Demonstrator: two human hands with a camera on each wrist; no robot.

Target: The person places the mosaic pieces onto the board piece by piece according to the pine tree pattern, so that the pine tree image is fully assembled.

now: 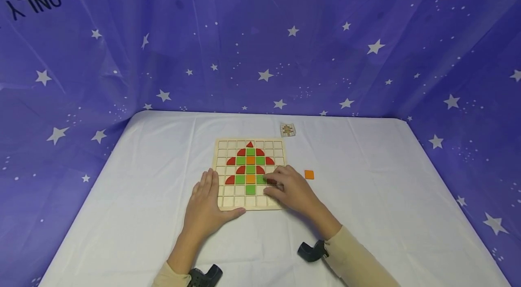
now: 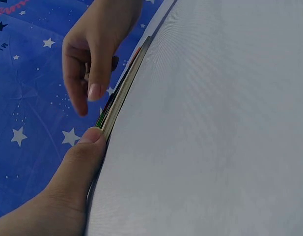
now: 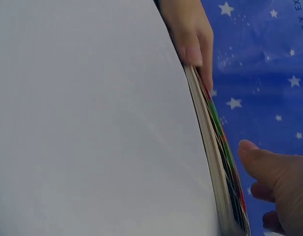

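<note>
A square wooden grid board point(image 1: 232, 201) lies on the table, with red, green and orange tiles set in its cells in a tree-like pattern. My left hand point(image 1: 206, 210) rests against the board's lower left corner, fingers straight along the left side and thumb point(image 2: 87, 142) along the near edge. Over the board's right side is my right hand point(image 1: 296, 191), its fingers loosely bent and its thumb point(image 3: 261, 162) apart from them. No tile shows between them. Beneath these fingers a dark red tile point(image 1: 271, 181) is partly hidden, beside a green tile point(image 1: 260, 179).
A loose orange square tile point(image 1: 309, 174) lies on the table right of the board. Behind the board's far right corner sits a small clear piece with a brown tree pattern point(image 1: 287, 130). White cloth point(image 1: 358, 214) covers the table, and a blue starry curtain point(image 1: 228, 51) hangs behind.
</note>
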